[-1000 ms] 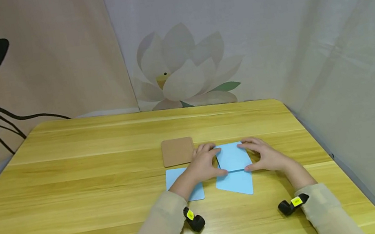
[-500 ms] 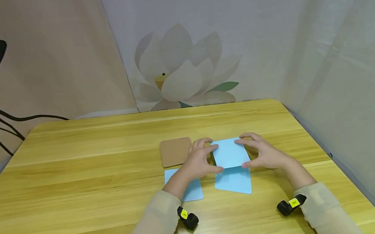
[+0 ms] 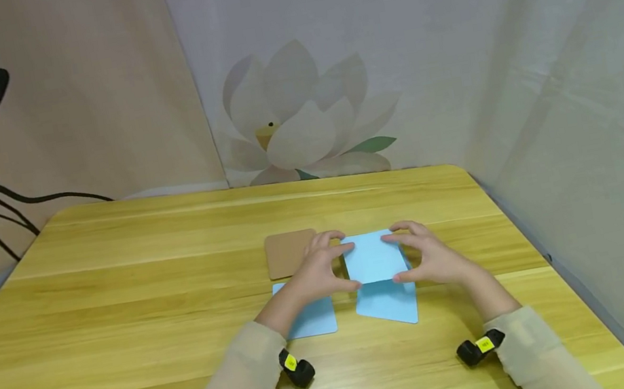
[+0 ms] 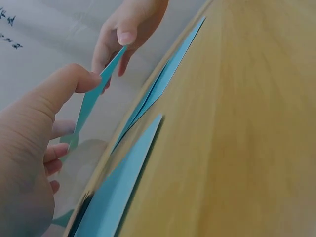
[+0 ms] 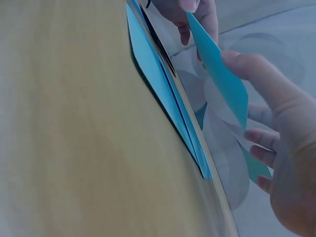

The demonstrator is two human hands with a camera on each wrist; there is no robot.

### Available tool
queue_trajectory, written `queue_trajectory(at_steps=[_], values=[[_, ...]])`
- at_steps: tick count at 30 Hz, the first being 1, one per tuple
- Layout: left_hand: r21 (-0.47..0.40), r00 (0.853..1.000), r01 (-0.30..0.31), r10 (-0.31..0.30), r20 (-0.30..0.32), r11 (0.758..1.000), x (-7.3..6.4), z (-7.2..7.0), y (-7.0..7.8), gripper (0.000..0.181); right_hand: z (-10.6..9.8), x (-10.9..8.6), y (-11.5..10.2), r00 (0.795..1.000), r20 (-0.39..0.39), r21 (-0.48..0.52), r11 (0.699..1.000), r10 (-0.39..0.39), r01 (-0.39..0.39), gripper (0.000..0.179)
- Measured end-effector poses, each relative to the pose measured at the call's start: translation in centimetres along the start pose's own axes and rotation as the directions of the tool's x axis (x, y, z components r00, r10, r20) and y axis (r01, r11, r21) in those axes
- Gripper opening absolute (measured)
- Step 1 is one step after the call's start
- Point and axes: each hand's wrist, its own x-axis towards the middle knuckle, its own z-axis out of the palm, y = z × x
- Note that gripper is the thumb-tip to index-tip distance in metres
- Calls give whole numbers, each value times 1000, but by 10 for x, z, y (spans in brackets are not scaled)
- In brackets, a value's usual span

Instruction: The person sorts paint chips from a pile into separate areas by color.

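Note:
Between both hands a flat blue card [image 3: 374, 258] is held above the table. My left hand [image 3: 314, 275] pinches its left edge between thumb and fingers, and my right hand [image 3: 439, 258] grips the right edge the same way. In the left wrist view the raised card [image 4: 95, 98] shows nearly edge-on, apart from the tabletop. Beneath it lies another blue piece [image 3: 388, 302] with a slanted near edge, partly covered in the head view. Left of that, a blue card [image 3: 317, 319] lies flat, partly hidden by the left forearm.
A brown square board [image 3: 285, 254] with rounded corners lies behind the left blue card, its right side partly behind the left hand. The wooden table [image 3: 141, 319] extends around the pieces, with printed curtains [image 3: 441, 76] behind and to the right.
Both hands have raised the blue card off the piece below and shifted it to the left. More of the lower blue piece's shaded surface shows. The cards on the table stay put.

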Motion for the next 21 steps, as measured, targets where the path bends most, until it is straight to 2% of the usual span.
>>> queue_trajectory(at_steps=[5,12,21], values=[[-18,1000,-14,14,1,1000,-11,-8,-3,77,7,3,-10,1000,-2,14,1000,-4,4,78],[-22,999,-34,34,-13,999,-29,-18,-8,76,22,7,-23,1000,-22,-18,1000,-16,16,78],[-24,1000,-17,17,8,1000,-54,-29,-19,77,44,8,-44,999,-24,0,1000,-26,26,77]])
